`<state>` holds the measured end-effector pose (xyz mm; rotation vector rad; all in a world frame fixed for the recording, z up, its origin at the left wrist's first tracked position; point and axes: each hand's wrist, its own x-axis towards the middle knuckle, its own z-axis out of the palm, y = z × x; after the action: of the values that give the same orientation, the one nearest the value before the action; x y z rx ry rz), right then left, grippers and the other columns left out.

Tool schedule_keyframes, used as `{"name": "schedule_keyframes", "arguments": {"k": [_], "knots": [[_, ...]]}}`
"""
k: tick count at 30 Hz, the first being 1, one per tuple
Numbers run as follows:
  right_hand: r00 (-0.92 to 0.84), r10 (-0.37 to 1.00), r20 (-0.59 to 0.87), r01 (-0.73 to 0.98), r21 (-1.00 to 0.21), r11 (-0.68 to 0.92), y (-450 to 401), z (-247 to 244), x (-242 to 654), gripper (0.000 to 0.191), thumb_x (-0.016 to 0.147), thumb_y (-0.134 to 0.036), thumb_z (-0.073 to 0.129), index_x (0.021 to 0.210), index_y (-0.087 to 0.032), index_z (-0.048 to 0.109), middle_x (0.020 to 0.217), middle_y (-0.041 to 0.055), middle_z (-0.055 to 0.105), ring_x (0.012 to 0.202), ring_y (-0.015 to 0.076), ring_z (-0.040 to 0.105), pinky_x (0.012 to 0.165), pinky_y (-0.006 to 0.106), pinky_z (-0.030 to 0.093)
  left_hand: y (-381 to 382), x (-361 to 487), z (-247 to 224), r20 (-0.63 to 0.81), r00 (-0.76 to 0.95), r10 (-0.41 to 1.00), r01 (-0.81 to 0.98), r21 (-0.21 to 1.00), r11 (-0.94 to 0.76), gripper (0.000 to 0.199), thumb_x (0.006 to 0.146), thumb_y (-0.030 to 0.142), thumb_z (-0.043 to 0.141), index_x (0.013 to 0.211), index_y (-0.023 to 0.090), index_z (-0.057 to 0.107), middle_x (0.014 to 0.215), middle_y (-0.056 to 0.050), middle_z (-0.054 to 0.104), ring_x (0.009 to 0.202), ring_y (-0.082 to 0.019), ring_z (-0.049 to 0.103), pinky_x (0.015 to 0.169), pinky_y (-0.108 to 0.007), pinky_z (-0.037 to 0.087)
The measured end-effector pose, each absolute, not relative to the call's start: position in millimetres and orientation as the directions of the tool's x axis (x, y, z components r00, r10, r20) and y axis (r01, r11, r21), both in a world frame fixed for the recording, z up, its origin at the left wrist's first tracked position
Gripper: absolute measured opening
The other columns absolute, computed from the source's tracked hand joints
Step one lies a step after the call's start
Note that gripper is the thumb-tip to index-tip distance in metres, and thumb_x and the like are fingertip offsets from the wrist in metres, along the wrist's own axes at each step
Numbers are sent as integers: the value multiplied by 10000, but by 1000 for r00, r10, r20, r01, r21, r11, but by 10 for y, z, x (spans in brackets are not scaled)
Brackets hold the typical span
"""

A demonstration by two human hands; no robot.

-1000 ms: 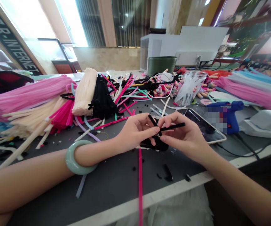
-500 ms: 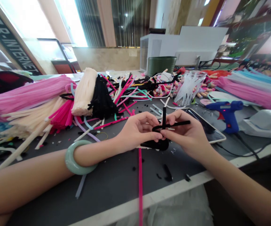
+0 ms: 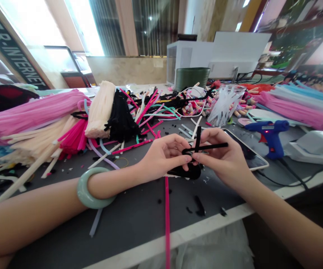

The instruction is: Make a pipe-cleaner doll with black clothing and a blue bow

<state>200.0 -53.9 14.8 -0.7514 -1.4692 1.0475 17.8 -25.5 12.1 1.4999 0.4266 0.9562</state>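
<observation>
The left forearm [image 3: 32, 213] and right forearm [image 3: 287, 220] are bare as far as can be seen behind the grip, as are the left hand [image 3: 164, 158] and right hand [image 3: 223, 158]. A wide, smooth, pale green bangle [image 3: 82, 190], apparently of jade, is worn on the left wrist, directly behind the left hand. A white, softly creased garment [image 3: 212, 248] is seen below the grip, its fabric gathered in loose folds.

Bundled pipe cleaners [image 3: 29, 119] lie along the left of the workbench [image 3: 128, 213]; a glue gun [image 3: 270, 135] sits right, a phone [image 3: 251, 153] just beside it, a glass jar [image 3: 225, 106] behind.
</observation>
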Motion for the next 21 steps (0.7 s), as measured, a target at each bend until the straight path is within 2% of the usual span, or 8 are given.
{"name": "schedule_keyframes", "arguments": {"k": [3, 8, 11, 16, 18, 21], "knots": [[-185, 899, 396, -63, -918, 391, -552, 159, 2007, 412, 733, -167, 737, 1104, -271, 590, 932, 6, 616, 800, 160, 630, 632, 281, 581, -263, 173, 153, 276, 570, 774, -218, 959, -181, 204, 754, 160, 710, 904, 140, 574, 741, 0, 667, 590, -98, 661, 602, -207, 549], [-223, 874, 433, 21, -894, 448, -544, 145, 2007, 128, 759, -203, 723, 882, -221, 693, 941, 32, 620, 844, 164, 614, 692, 277, 553, -240, 170, 159, 213, 556, 803, -184, 974, -131, 205, 733, 203, 737, 851, 129, 586, 640, 2, 660, 563, -110, 655, 565, -207, 522], [-196, 842, 503, 72, -849, 524, -522, 157, 2038, 103, 760, -204, 725, 854, -241, 704, 949, 25, 584, 915, 168, 585, 737, 269, 524, -219, 176, 141, 203, 522, 829, -217, 971, -102, 214, 718, 202, 751, 817, 129, 576, 637, 7, 659, 554, -112, 656, 557, -206, 512], [-258, 815, 520, 254, -777, 576, -488, 346, 2194, 88, 748, -229, 744, 825, -266, 721, 1047, 36, 553, 1135, 201, 497, 946, 317, 431, -214, 187, 149, 172, 463, 869, -278, 960, -42, 244, 703, 183, 761, 822, 131, 555, 660, 13, 668, 553, -104, 654, 559, -200, 513], [-275, 802, 530, 290, -750, 594, -492, 438, 2273, 93, 754, -241, 739, 837, -273, 714, 1068, 35, 547, 1131, 200, 499, 941, 318, 429, -214, 184, 154, 158, 454, 877, -286, 958, -25, 256, 704, 179, 761, 822, 138, 538, 658, 19, 668, 552, -102, 654, 547, -192, 513], [-210, 838, 503, 375, -751, 544, -529, 511, 2436, 256, 756, -289, 727, 1003, -282, 661, 1059, 35, 568, 962, 180, 572, 809, 312, 494, -205, 173, 149, 151, 446, 882, -266, 963, -30, 260, 710, 189, 761, 835, 140, 538, 646, 25, 666, 553, -95, 653, 549, -182, 520]]}}
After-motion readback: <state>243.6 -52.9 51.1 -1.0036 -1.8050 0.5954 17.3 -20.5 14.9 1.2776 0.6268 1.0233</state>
